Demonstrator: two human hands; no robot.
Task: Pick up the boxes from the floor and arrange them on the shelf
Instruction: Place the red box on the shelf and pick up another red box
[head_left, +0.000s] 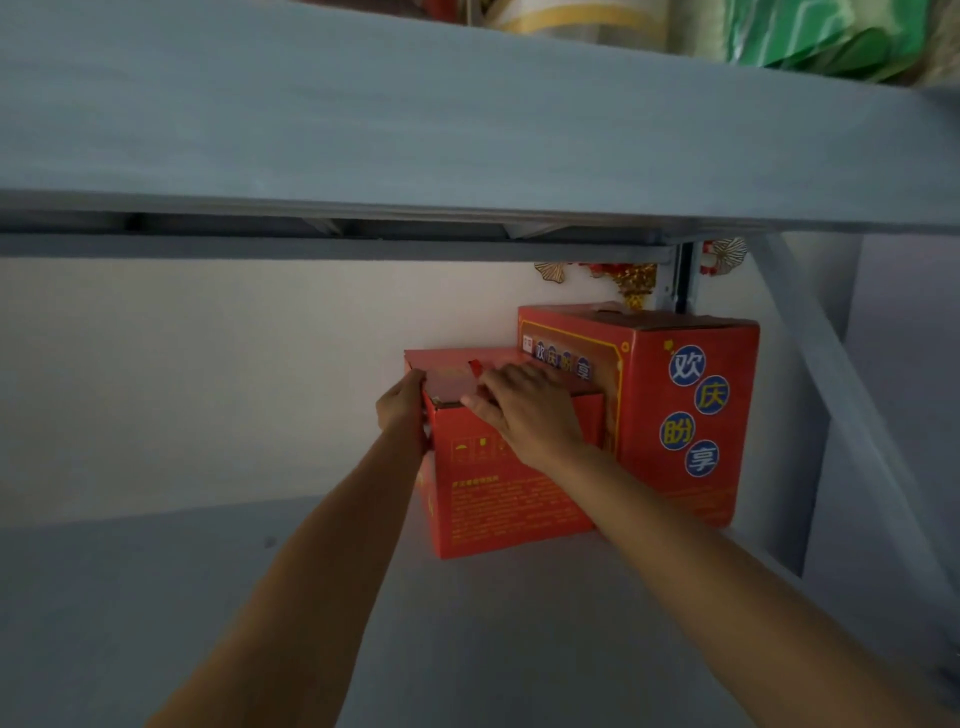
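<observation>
The small box (498, 499) stands on the shelf (208, 597) at the middle of the frame, beside the big box (685, 415) on its right and, as far as I can tell, touching it; the left hand (402, 408) grips its upper left corner with fingers curled over the rim, while the right hand (524, 410) lies flat on the top flaps, fingers straight and pressing; the step looks like closing the flaps and seating the box, so it would be best to press the flaps level, steady the left side, then slide the box square against the wall (208, 364) and flush with its neighbour; the left fingertips are hidden behind the corner; the small print on the front is too dim to read; whether the back touches the wall cannot be told.
</observation>
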